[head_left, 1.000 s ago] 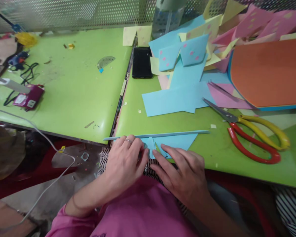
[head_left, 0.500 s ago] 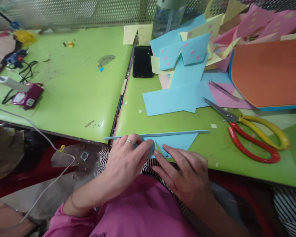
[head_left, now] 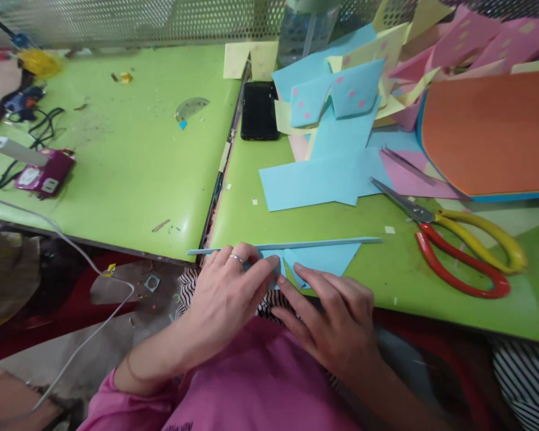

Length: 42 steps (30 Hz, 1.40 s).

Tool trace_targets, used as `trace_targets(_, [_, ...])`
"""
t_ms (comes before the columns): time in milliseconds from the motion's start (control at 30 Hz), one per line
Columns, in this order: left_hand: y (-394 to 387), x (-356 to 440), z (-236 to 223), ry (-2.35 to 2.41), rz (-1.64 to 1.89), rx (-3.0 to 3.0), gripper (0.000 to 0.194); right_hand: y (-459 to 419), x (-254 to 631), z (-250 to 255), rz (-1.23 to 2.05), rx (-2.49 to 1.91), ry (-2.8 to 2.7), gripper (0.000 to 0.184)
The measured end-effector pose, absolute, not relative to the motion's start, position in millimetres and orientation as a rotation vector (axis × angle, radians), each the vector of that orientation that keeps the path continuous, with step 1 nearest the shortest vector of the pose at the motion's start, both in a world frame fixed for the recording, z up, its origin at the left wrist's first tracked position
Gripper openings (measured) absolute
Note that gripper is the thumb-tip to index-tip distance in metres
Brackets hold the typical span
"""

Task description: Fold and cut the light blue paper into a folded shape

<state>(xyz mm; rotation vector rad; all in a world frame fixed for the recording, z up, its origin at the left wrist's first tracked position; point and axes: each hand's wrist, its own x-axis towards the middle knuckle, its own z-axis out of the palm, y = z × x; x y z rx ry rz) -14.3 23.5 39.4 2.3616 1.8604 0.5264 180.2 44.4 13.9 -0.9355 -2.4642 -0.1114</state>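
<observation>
A light blue piece of paper (head_left: 327, 258) lies at the table's front edge, with a narrow folded strip along its far side and a slit near its middle. My left hand (head_left: 229, 290), a ring on one finger, is closed over the left half of the paper and holds it down. Its fingertips partly hide the sheet. My right hand (head_left: 330, 311) rests at the near edge beside the slit, fingers stretched out and fingertips touching the paper. To the right lie scissors (head_left: 424, 218) with one red and one yellow handle, blades partly apart.
A black phone (head_left: 259, 111) lies by the gap between two green tabletops. Blue cut paper (head_left: 309, 179), tweezers (head_left: 408, 164), a pile of pink paper (head_left: 485, 45) and an orange sheet (head_left: 494, 137) fill the back right. A purple power block (head_left: 45, 173) and protractor (head_left: 192, 108) are left.
My right hand has shifted slightly left and towards me along the paper's near edge. My left hand and the blue paper have stayed in place.
</observation>
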Motion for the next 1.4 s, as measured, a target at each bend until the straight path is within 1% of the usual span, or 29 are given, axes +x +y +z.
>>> trace_targets(367, [22.7, -16.7, 35.8, 1.868, 0.537, 2.353, 0.028, 46.8, 180.9, 10.3, -0.141, -0.883, -2.429, 0.035])
trace_targets(733, [17.0, -18.4, 26.2, 1.884, 0.578, 2.478, 0.031, 50.0, 179.1, 3.6, -0.172, -0.887, -2.368, 0.034])
trace_targets(967, [4.7, -35.4, 27.4, 1.939, 0.563, 2.430, 0.032, 49.8, 176.7, 6.2, -0.125, -0.911, -2.378, 0.025])
trace_targets(1100, [14.1, -39.9, 35.9, 1.885, 0.490, 2.447, 0.032, 54.4, 173.7, 11.8, -0.196, -0.917, -2.349, 0.019])
trace_targets(1200, [27.5, -37.4, 40.0, 1.889, 0.522, 2.464, 0.033, 59.8, 172.6, 15.5, -0.285, -0.971, -2.328, 0.024])
trace_targets(1333, [35.7, -24.1, 36.8, 1.860, 0.663, 2.566, 0.034, 64.1, 174.4, 16.6, -0.329, -1.053, -2.354, 0.037])
trace_targets(1400, [34.6, -16.7, 32.3, 1.849, 0.654, 2.634, 0.041, 64.2, 176.0, 15.7, -0.333, -1.065, -2.373, 0.039])
